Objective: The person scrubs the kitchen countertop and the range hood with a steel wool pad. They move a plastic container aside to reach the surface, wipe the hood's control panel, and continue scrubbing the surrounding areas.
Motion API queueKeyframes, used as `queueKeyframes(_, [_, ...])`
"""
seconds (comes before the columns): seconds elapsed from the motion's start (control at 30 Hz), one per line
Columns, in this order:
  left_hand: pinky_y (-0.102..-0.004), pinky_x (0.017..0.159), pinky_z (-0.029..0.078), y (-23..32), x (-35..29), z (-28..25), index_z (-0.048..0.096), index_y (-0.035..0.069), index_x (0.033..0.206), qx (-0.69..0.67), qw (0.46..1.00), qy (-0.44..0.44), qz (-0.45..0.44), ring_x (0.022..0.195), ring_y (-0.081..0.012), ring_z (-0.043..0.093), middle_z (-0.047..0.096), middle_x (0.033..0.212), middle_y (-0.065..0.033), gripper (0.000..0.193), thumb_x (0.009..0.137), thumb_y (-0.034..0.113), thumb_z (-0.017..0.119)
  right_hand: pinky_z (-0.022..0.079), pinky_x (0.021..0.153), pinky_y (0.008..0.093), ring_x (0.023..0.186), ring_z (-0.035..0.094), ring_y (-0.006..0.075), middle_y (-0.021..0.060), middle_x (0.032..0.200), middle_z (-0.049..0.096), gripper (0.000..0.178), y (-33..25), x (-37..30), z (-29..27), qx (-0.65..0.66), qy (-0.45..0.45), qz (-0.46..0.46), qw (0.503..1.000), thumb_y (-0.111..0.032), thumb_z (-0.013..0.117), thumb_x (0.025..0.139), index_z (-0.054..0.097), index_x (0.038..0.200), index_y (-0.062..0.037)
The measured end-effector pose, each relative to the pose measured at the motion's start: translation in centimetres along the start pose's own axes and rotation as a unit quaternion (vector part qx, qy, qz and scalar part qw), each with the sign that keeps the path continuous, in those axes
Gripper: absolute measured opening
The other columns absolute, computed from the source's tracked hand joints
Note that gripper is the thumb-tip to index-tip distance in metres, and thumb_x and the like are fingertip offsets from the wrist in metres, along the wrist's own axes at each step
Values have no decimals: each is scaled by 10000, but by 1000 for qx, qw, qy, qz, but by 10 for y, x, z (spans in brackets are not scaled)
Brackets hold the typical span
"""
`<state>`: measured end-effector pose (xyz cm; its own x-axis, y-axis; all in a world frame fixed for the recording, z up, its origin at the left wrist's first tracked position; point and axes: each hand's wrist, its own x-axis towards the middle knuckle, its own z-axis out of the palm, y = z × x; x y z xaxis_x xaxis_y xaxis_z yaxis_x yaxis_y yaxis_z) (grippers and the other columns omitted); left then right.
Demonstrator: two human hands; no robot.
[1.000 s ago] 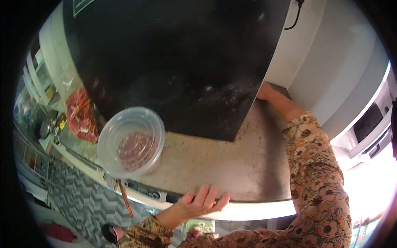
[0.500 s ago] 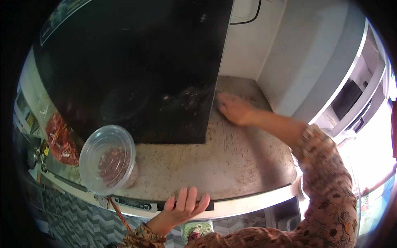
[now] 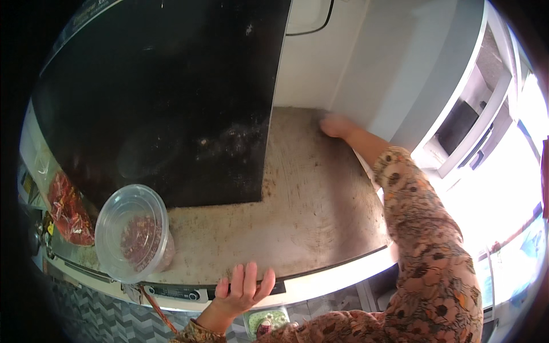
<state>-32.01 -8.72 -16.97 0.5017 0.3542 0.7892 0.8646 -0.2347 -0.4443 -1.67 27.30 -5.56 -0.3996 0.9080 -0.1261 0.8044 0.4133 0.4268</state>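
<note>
1. Right hand [image 3: 337,124]: stretched to the far right corner of the worktop, palm apparently down. Its fingertips are blurred against a dark patch, so I cannot tell whether they are together, apart or closed on anything.
2. Left hand [image 3: 243,290]: at the front edge, fingers slightly spread, gripping nothing visible; the fingertips appear to rest on the surface.
3. Worktop [image 3: 240,234]: a pale, stained surface extending from the left hand to the right, with brown specks and scratches. For the right hand's work in the corner, I would judge light, even pressure best, with the left hand bracing the body.
4. Black panel [image 3: 166,103]: large, dark and smudged, left of the right hand and well apart from it. Leaving that gap would avoid knocking its edge.
5. Pale wall [image 3: 311,68] and grey upright surface [image 3: 394,63]: behind and right of the corner; knuckles could scrape there, so a flat hand seems wise.
6. Flowered sleeve [image 3: 426,246]: beside the worktop's right end; lifting it should prevent dragging.
7. Clear tub [image 3: 137,237], lidded, with pinkish contents, and bagged red food [image 3: 70,211]: at the left.
</note>
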Motion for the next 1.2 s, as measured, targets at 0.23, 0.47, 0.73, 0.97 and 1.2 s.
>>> queueKeyframes(0.23, [-418,900,263,-2,-11,-6,461,257,1136,1,1000,-31,0,1045,-215,451,475,1127,-35,318,847,390,472,396,927,424,1084,492,369,228,1146,528,401,-138,-25,-52,296,172,-39,939,-323,431,877,594,1015,17])
queueKeyframes(0.47, [-433,947,245,1,-3,-4,464,236,1078,-33,999,9,10,1043,-252,468,489,1113,-82,278,803,246,505,476,787,423,917,587,343,179,961,628,290,24,53,26,93,141,107,980,-167,430,821,671,879,-16])
queueKeyframes(0.73, [-395,945,245,-1,-1,1,440,267,1179,1,1000,-5,4,1047,-179,444,466,1125,-18,365,854,433,459,445,859,435,989,548,363,219,1076,564,318,-18,-68,-1,2,-35,105,994,-193,422,858,621,1008,6])
queueKeyframes(0.97, [-451,974,214,-6,-1,-6,467,241,1053,-34,999,-27,29,1088,-261,441,470,1156,-97,251,813,254,539,404,908,443,1050,493,382,250,1133,513,375,-27,-44,5,215,131,127,959,-252,380,900,570,958,66])
queueKeyframes(1.2, [-415,836,263,0,-2,0,435,260,1133,13,1000,-8,-3,987,-171,431,442,1072,-13,378,845,505,439,399,913,428,1059,499,354,223,1156,522,409,-9,14,8,128,69,93,985,-279,379,897,569,1071,38])
